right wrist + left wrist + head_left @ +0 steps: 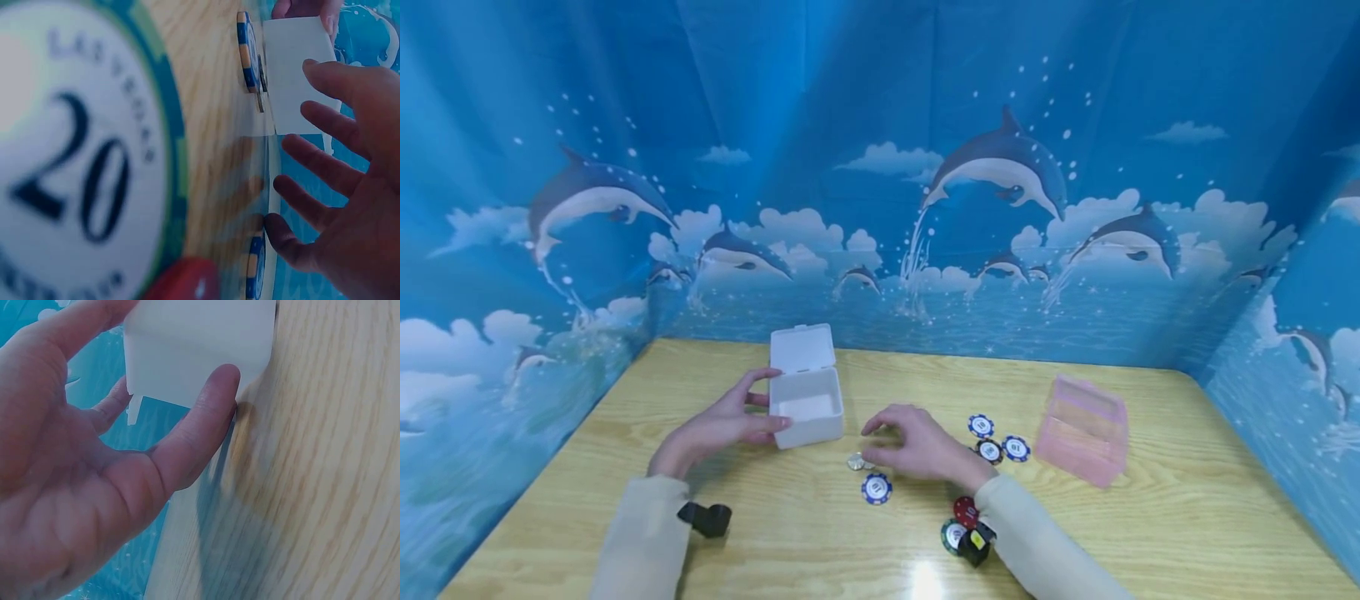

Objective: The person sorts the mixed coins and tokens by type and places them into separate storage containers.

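A small white plastic box [820, 431] stands on the table with its hinged lid [802, 347] swung back; its visible inside holds nothing. At its left side my left hand [730, 419] grips it, thumb at the front corner and a finger at the back. My right hand [917, 446] hovers right of the box, fingers spread and loosely bent, nothing between them. Just below those fingertips lie silver coins [855, 461], partly hidden by the hand. Nearer the front is a blue-and-white poker chip [877, 489].
Beyond the right wrist lie two blue chips [1017, 448] and a black chip [989, 451]. A red chip [965, 511] and a green-edged 20 chip [81, 156] lie near the right wrist camera. Farther right is a translucent pink box [1084, 429]. A dolphin-printed curtain [880, 167] borders the table.
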`<state>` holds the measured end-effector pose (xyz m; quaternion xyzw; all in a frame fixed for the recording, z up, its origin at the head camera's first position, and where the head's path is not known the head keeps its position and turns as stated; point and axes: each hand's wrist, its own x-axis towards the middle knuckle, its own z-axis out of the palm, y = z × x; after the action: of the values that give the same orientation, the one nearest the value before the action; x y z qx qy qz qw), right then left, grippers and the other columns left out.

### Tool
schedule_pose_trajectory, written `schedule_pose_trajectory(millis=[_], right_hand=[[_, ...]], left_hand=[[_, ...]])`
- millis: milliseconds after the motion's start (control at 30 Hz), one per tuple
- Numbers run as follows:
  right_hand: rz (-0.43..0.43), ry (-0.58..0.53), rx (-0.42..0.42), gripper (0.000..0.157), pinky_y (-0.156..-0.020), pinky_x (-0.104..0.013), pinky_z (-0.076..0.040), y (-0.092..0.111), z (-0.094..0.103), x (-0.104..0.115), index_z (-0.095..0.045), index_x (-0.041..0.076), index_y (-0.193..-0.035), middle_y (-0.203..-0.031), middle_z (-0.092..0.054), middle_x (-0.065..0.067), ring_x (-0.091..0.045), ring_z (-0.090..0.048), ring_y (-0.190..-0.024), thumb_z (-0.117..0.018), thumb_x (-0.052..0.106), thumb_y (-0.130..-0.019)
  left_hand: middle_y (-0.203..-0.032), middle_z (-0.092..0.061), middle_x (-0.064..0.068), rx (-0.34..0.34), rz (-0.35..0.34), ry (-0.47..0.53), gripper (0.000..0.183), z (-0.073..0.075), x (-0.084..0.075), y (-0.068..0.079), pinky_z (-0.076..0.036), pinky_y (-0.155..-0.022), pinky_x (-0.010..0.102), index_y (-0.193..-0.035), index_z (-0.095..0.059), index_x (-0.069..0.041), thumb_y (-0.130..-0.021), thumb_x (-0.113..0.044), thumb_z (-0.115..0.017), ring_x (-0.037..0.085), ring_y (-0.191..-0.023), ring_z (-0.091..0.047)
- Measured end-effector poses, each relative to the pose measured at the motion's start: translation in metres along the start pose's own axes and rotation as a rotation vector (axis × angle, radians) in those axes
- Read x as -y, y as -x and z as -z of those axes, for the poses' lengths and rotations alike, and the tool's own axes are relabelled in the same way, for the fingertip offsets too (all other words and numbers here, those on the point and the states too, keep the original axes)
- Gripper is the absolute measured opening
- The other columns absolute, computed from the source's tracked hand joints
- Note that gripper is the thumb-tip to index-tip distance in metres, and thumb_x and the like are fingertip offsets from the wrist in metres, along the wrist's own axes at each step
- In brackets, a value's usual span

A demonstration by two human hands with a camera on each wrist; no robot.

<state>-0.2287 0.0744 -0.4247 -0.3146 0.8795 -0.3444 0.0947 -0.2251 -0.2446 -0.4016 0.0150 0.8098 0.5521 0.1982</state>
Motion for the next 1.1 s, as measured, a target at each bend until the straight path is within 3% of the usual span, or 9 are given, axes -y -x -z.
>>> schedule_pose_trajectory(millis=[233, 333, 667, 1100], right_hand=[[-0.003, 0.13, 0.038, 0.039, -0.108, -0.058, -0.043, 0.0, -0.006, 0.002, -0.072, 0.025, -0.12, -0.13, -0.068, 0.001, -0.024, -0.058, -0.123, -0.074, 0.049, -0.089], [-0.006, 0.162, 0.035, 0.037, -0.106, -0.056, -0.042, -0.002, -0.008, 0.003, -0.073, 0.027, -0.117, -0.13, -0.067, 0.0, -0.025, -0.056, -0.123, -0.075, 0.05, -0.088], [-0.019, 0.224, 0.035, 0.033, -0.094, -0.043, -0.041, -0.006, -0.01, 0.008, -0.075, 0.029, -0.111, -0.128, -0.064, -0.001, -0.023, -0.053, -0.119, -0.079, 0.049, -0.085], [-0.048, 0.255, 0.026, 0.027, -0.089, -0.046, -0.041, -0.009, -0.013, 0.012, -0.077, 0.027, -0.104, -0.123, -0.063, -0.004, -0.026, -0.053, -0.116, -0.082, 0.043, -0.083]], left_hand=[[-0.15, -0.035, 0.03, 0.011, -0.006, 0.018, 0.097, 0.001, 0.002, -0.001, -0.061, -0.093, 0.044, -0.161, -0.013, -0.021, -0.09, -0.027, -0.079, 0.039, -0.123, -0.061], [-0.15, -0.036, 0.028, 0.002, -0.003, 0.013, 0.097, 0.001, 0.002, -0.001, -0.061, -0.093, 0.044, -0.161, -0.015, -0.022, -0.09, -0.028, -0.08, 0.038, -0.122, -0.061], [-0.151, -0.035, 0.028, 0.0, 0.006, 0.008, 0.097, 0.001, 0.001, -0.001, -0.061, -0.094, 0.044, -0.16, -0.014, -0.023, -0.09, -0.03, -0.08, 0.038, -0.124, -0.06], [-0.151, -0.035, 0.028, 0.003, 0.013, 0.01, 0.097, 0.001, 0.0, -0.001, -0.061, -0.094, 0.044, -0.161, -0.014, -0.023, -0.09, -0.028, -0.079, 0.038, -0.123, -0.061]])
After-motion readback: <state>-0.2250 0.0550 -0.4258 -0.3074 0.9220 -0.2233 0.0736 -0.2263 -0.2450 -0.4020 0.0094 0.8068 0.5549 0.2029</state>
